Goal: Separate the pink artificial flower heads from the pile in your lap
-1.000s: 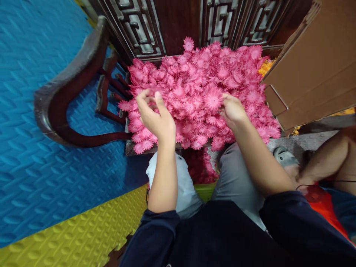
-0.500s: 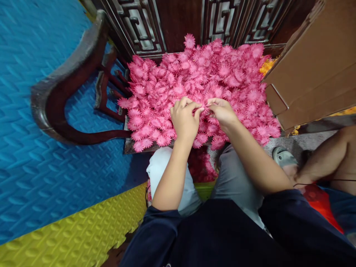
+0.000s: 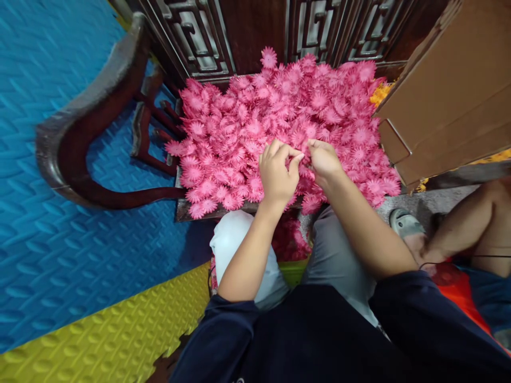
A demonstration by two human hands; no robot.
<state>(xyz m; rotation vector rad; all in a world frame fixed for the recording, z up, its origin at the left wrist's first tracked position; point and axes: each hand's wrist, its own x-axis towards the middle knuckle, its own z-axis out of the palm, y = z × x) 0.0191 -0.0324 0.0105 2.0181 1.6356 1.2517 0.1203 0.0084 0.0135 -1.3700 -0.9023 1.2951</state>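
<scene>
A big heap of pink artificial flower heads [image 3: 275, 122] covers the seat of a dark wooden chair [image 3: 83, 159]. My left hand [image 3: 277, 175] hovers at the front middle of the heap, thumb and fingers pinched together. My right hand [image 3: 324, 159] sits just beside it, fingers curled in a pinch toward the left hand. Both hands meet over a pink flower [image 3: 305, 159], and what exactly each pinches is partly hidden by the fingers. More pink flowers [image 3: 289, 239] lie below the seat between my knees.
A brown cardboard box [image 3: 451, 101] stands at the right against the heap. Carved dark wooden furniture [image 3: 247, 32] rises behind. Blue foam mat [image 3: 51, 255] and yellow foam mat [image 3: 112, 340] cover the floor at left. Another person's leg [image 3: 467, 229] is at right.
My left hand came from the heap's left side to the middle and met my right hand. Since half a second ago both hands shifted slightly right and stay pinched together.
</scene>
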